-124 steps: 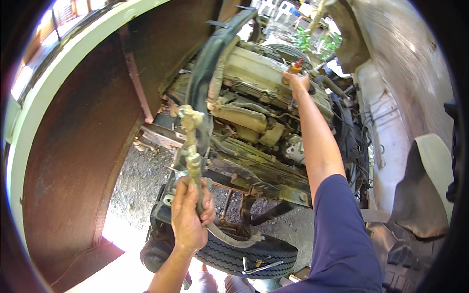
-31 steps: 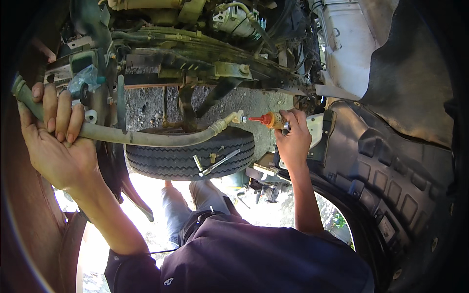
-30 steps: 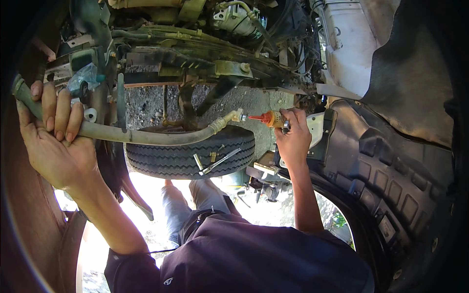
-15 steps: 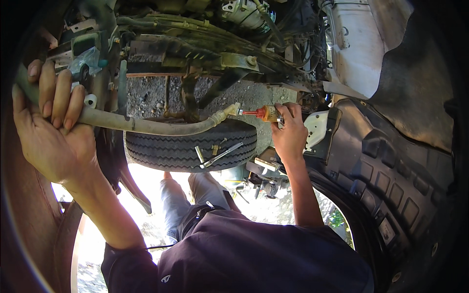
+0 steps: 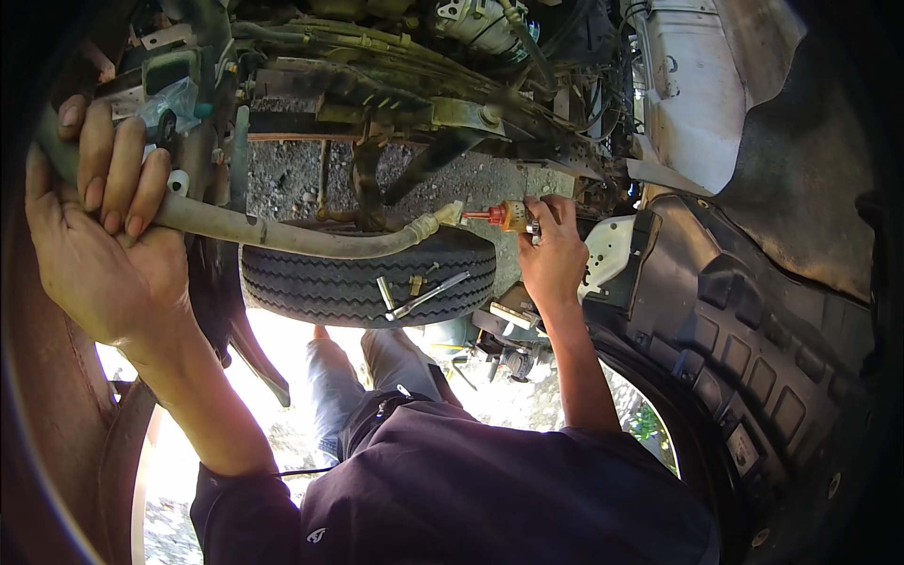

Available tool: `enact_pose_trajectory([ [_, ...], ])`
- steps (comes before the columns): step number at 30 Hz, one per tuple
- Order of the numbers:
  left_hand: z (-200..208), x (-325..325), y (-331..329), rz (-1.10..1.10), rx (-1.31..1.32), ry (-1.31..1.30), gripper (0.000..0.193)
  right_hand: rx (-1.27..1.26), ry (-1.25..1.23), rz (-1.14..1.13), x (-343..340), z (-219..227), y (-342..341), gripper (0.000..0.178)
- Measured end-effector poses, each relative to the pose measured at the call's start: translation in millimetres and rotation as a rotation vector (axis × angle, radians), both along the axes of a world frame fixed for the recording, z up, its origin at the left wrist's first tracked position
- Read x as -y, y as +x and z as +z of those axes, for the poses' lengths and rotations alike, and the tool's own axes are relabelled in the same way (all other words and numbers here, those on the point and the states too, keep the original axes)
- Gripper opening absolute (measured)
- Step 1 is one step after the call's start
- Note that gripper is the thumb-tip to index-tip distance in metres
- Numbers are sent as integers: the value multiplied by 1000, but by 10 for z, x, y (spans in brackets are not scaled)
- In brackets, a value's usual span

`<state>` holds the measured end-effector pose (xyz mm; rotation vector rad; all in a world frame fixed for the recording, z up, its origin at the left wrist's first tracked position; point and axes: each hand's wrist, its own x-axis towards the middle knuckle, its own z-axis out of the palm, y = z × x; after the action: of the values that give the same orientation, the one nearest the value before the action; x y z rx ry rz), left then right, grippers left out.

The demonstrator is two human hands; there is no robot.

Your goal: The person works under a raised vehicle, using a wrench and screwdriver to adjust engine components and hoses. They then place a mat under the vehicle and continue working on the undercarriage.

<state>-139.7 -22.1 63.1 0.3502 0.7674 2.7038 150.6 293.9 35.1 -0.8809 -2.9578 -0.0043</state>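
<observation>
Left hand (image 5: 99, 235): wrapped around grimy hose (image 5: 282, 235), far left.
Right hand (image 5: 551, 254): gripping orange-handled tool (image 5: 504, 216) at hose end.
Tyre (image 5: 367, 282): just below hose.

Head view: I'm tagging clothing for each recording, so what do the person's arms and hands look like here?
Both hands are bare, without gloves. The left hand and right hand come off bare forearms; no watch or rings show. The dark navy sleeves are pushed up near the elbows, part of a dark navy top with a small white mark on it.

Dusty beige hose (image 5: 282, 234), orange-red screwdriver (image 5: 504, 216), black ribbed tyre (image 5: 367, 282), white panel (image 5: 692, 104)
</observation>
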Motion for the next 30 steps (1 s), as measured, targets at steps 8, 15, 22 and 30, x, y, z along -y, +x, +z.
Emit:
enact_pose_trajectory([
  [8, 180, -129, 126, 113, 133, -35, 31, -320, -388, -162, -98, -109, -163, 46],
  [15, 249, -358, 297, 180, 300, -107, 38, -706, -898, -51, -565, 13, -1662, 48],
  [22, 224, -367, 291, 246, 374, -103, 38, -868, -567, 124, -1249, 73, -4186, 60],
  [30, 206, -355, 263, 299, 456, -123, 39, -823, -339, -132, -1765, 22, -5781, 78],
])
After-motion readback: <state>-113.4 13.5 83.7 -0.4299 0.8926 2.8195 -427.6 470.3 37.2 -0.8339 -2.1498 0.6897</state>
